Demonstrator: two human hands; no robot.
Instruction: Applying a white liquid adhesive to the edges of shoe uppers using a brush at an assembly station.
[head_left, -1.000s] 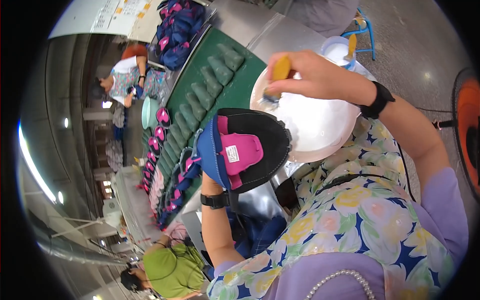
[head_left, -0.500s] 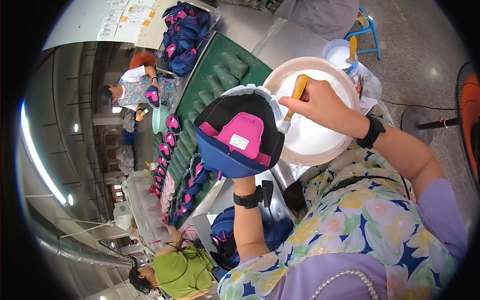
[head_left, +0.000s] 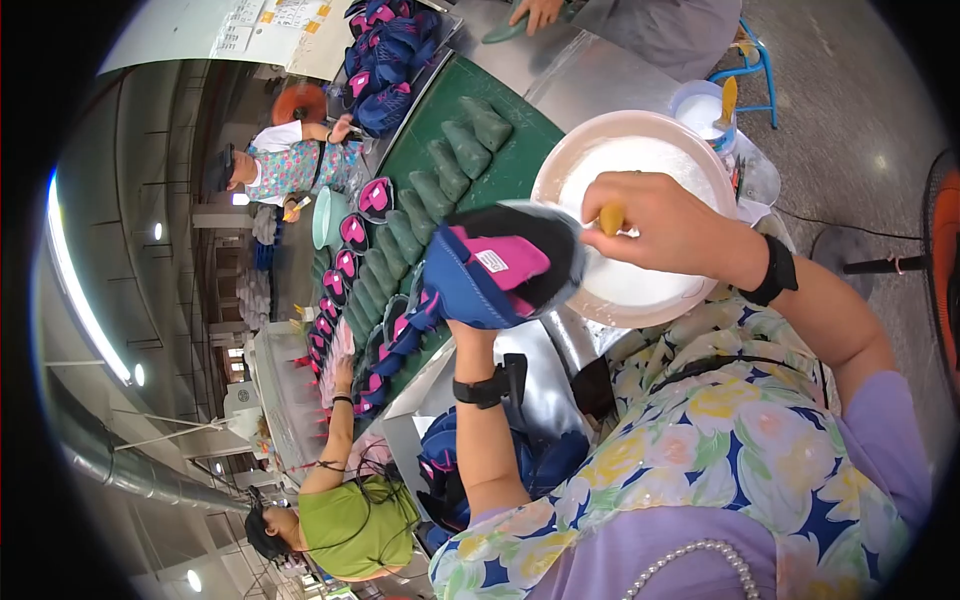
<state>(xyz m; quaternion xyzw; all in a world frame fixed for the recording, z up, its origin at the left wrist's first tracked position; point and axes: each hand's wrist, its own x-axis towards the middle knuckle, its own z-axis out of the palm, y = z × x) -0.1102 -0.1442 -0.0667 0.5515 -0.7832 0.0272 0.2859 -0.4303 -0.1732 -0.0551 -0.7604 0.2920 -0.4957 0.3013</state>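
Note:
My left hand (head_left: 468, 328) is closed on a blue shoe upper (head_left: 462, 292), mostly hidden beneath it. Black lining, a bright pink tongue and a small white label show inside the upper. In my right hand (head_left: 660, 228), closed with the fingers curled, is a brush with a yellow handle (head_left: 612, 217). The bristles are hidden behind the fingers, beside the upper's right edge. Behind both lies a pale pink basin (head_left: 562, 150) of white liquid (head_left: 640, 160).
A green conveyor belt (head_left: 530, 135) carries rows of dark green shoe lasts (head_left: 462, 150) and more uppers (head_left: 375, 200). Blue uppers (head_left: 395, 55) are heaped at its far end. A small white bucket (head_left: 698, 105) with a brush stands beyond the basin. Co-workers (head_left: 360, 520) work along the belt.
The upper has turned and tilted to the right. My right hand has turned, so the brush handle now points toward the camera. A co-worker's hand appears at the top.

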